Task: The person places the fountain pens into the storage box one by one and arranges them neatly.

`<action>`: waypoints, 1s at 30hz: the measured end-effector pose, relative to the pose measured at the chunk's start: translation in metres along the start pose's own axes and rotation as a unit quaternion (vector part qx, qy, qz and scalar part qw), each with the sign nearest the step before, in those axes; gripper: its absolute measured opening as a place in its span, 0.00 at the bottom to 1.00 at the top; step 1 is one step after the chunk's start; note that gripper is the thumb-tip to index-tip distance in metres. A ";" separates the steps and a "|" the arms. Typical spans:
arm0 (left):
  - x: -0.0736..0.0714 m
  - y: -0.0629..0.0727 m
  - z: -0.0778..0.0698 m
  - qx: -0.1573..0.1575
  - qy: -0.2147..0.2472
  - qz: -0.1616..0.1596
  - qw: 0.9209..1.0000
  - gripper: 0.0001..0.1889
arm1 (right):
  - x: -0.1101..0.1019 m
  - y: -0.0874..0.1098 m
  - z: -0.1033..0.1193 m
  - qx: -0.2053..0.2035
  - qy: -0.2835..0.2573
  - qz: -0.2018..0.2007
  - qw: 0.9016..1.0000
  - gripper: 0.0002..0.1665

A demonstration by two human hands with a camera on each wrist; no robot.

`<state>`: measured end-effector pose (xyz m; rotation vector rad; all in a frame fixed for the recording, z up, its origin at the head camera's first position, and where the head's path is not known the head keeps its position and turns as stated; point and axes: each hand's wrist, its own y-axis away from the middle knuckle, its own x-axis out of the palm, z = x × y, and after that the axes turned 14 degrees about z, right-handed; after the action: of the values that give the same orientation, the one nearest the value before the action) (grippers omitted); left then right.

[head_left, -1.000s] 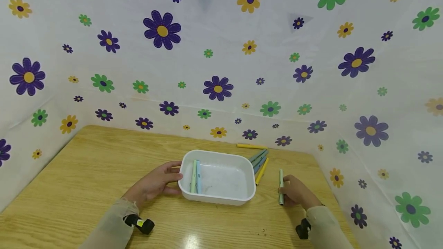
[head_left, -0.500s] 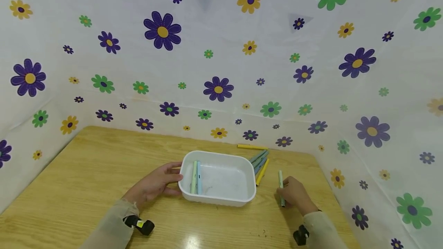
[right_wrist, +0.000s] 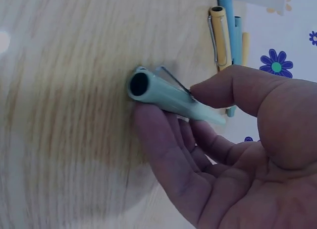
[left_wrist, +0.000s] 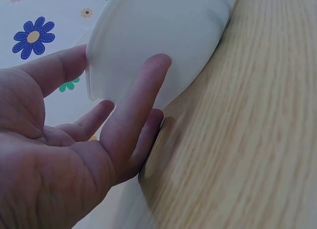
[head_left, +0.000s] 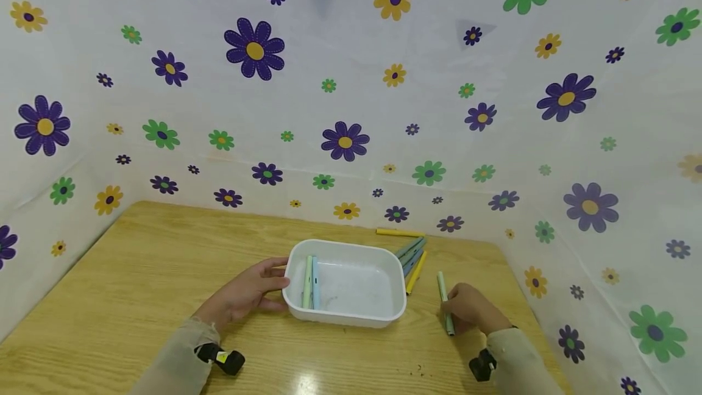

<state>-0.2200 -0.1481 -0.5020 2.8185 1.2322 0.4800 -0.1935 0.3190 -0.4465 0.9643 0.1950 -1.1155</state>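
A pale green clip pen is held in the R hand, grip narrow, pinched btwn thumb & fingers, w/ its dark hollow end facing back toward the wrist; whether the wooden table is touched by it can't be told. To the L of that grip, apart from it, a white tray is steadied by the L hand, its end wall nipped btwn digits at rim & outer side. Right of the L grip, inside the tray, a light green pen & a light blue pen are laid side by side. Beyond & left of the R grip, by the tray's far R corner, grey-green pens, a blue pen & a yellow pen are bunched; another yellow pen is left farther back.

Step in hand, as judged: loading pens, approx. mid-transfer, w/ the tray not yet reached. For next move, a lift over the near R rim, a slight turn to match & a gentle lowering next to the light blue pen seem called for, tray held steady meanwhile.
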 end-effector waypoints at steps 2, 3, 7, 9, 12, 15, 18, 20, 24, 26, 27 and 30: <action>0.000 0.000 0.000 0.003 0.003 0.001 1.000 0.38 | 0.000 -0.002 -0.002 0.003 0.008 -0.006 1.000 0.11; 0.000 0.000 0.000 0.004 0.003 0.003 1.000 0.38 | 0.000 -0.003 -0.003 0.004 0.012 -0.010 1.000 0.11; -0.001 -0.001 0.001 0.005 0.005 0.004 1.000 0.37 | 0.000 -0.006 -0.006 -0.004 0.014 -0.016 1.000 0.09; -0.001 -0.001 0.002 0.004 0.005 0.004 1.000 0.37 | -0.001 -0.007 -0.007 -0.012 0.009 -0.016 1.000 0.12; -0.001 -0.001 0.002 0.004 0.005 0.002 1.000 0.37 | -0.002 -0.008 -0.006 -0.028 0.000 -0.013 1.000 0.17; -0.001 -0.001 0.002 0.005 0.005 0.001 1.000 0.37 | -0.002 -0.009 -0.006 -0.038 -0.002 -0.012 0.999 0.16; -0.001 -0.001 0.001 0.005 0.005 0.000 1.000 0.37 | -0.003 -0.009 -0.006 -0.045 0.003 -0.019 0.999 0.15; -0.001 -0.001 0.001 0.005 0.006 0.000 1.000 0.37 | -0.004 -0.010 -0.007 -0.051 -0.001 -0.026 0.998 0.17; -0.001 0.000 0.001 0.003 0.009 0.000 1.000 0.37 | -0.005 -0.008 -0.007 -0.070 -0.025 -0.035 0.997 0.25; 0.000 0.000 0.001 0.003 0.010 0.001 1.000 0.38 | -0.006 -0.007 -0.006 -0.080 -0.036 -0.039 0.995 0.29; 0.000 0.000 0.001 0.003 0.010 0.001 1.000 0.38 | -0.006 -0.006 -0.006 -0.082 -0.042 -0.044 0.995 0.30; 0.000 0.001 0.001 0.005 0.010 0.004 1.000 0.39 | -0.008 -0.004 -0.004 -0.095 -0.050 -0.053 0.993 0.33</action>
<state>-0.2194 -0.1486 -0.5026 2.8344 1.2321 0.5063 -0.1997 0.3272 -0.4463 0.7330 0.2679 -1.2168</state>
